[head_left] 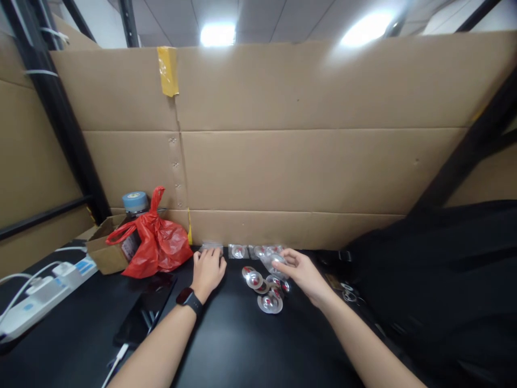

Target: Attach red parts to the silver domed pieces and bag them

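Observation:
My left hand [209, 270], with a dark watch [189, 299] on its wrist, lies with fingers stretched over a clear plastic bag [211, 246] at the back of the black table. My right hand [302, 274] pinches a clear plastic bag [271, 261] between thumb and fingers; whether it holds a disc inside I cannot tell. Just in front of that bag is a loose pile of several shiny round discs [270, 304] with red marks. Along the cardboard wall, between my hands, lies a row of bagged discs [238, 251], partly covered on the right by the held bag.
A red plastic bag [159, 245] leans on a small cardboard box [105, 253] holding a blue-capped bottle [135, 201]. A white power strip [50, 291] and a dark phone [143, 310] lie at the left. Black fabric [440, 280] fills the right, keys [349, 292] beside it. A cardboard wall [283, 172] closes the back.

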A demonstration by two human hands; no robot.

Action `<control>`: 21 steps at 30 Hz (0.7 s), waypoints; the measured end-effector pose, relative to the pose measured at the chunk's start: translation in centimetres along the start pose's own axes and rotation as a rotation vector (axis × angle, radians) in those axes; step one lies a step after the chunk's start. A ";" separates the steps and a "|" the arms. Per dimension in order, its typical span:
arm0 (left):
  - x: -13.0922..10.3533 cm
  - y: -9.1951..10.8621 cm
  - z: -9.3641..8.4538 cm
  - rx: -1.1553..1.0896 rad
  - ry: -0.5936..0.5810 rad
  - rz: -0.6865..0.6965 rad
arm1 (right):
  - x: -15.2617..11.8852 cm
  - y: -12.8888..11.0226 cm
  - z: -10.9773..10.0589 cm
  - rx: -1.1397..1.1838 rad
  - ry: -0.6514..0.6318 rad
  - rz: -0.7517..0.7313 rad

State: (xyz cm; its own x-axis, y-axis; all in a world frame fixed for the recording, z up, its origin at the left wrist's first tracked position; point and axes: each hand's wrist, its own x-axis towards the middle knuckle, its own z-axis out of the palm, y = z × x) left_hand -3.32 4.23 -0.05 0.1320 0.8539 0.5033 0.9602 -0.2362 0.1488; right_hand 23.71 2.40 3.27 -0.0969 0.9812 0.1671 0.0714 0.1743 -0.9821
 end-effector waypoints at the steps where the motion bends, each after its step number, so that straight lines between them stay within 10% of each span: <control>1: 0.0 0.2 0.0 -0.011 0.001 0.008 | -0.2 0.1 -0.3 -0.033 -0.012 -0.023; 21: 0.0 1.5 -0.5 -0.043 -0.035 0.064 | -0.8 -0.2 -2.1 -0.712 0.052 -0.359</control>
State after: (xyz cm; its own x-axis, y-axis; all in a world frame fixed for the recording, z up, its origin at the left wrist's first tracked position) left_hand -2.03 3.65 0.63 0.2020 0.8518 0.4833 0.9381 -0.3100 0.1543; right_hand 25.88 1.72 3.53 -0.1893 0.8544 0.4838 0.6633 0.4746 -0.5786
